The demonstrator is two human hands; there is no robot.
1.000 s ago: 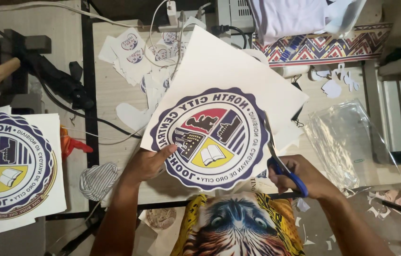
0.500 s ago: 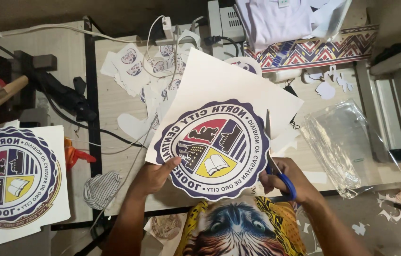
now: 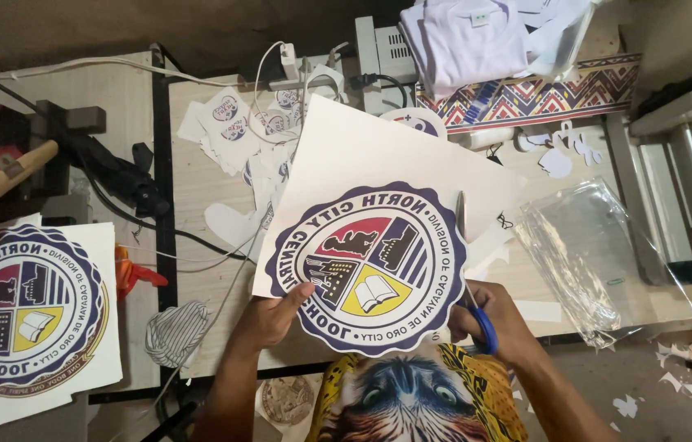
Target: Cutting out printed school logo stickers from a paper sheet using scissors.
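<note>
While the left hand (image 3: 276, 315) pins the printed sheet (image 3: 378, 245) by its lower left edge, fingers (image 3: 301, 292) pressed onto the round emblem (image 3: 368, 268), the right hand (image 3: 493, 323) is clenched through the blue handles of the scissors (image 3: 470, 270), blades pointing up along the emblem's right side. Sheet sits on the tabletop (image 3: 207, 188) directly in front of the person, tilted.

Progress, judged: the scalloped lower border looks already trimmed free; the white margin above and to the left is still whole, so roughly half the outline remains.

Materials: stiff matte white paper, emblem with wavy dark-blue rim and red, yellow and blue quarters. A second uncut print (image 3: 27, 315) lies at far left. Small white offcuts (image 3: 235, 131) are scattered behind; a crinkled clear plastic bag (image 3: 599, 245) lies to the right.
</note>
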